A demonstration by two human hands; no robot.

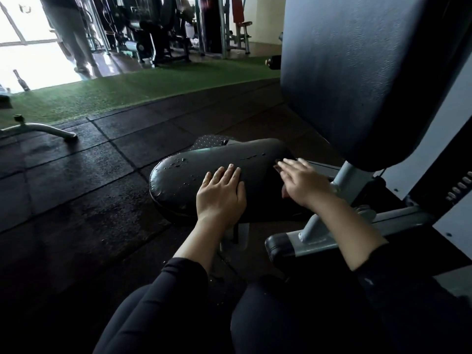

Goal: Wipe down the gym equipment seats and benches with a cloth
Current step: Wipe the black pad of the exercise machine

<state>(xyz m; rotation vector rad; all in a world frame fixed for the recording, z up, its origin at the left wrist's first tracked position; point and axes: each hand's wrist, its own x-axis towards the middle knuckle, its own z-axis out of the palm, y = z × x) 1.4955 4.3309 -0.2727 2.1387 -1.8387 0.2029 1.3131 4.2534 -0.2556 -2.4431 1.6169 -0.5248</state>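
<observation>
A black padded seat (194, 175) with water droplets on its near-left part sits low in front of me. My left hand (221, 194) lies flat on its near edge, fingers together and holding nothing. My right hand (302, 181) is blurred and stretched flat over the seat's right end. A small dark shape shows under its fingertips, and I cannot tell whether that is a cloth. A tall dark padded backrest (370, 80) rises to the right of the seat.
The grey metal frame (339, 226) of the machine runs under my right forearm. Black rubber floor tiles (76, 175) spread to the left, with a green turf strip (127, 93) beyond. A person's legs (74, 34) and other machines (158, 34) stand at the back.
</observation>
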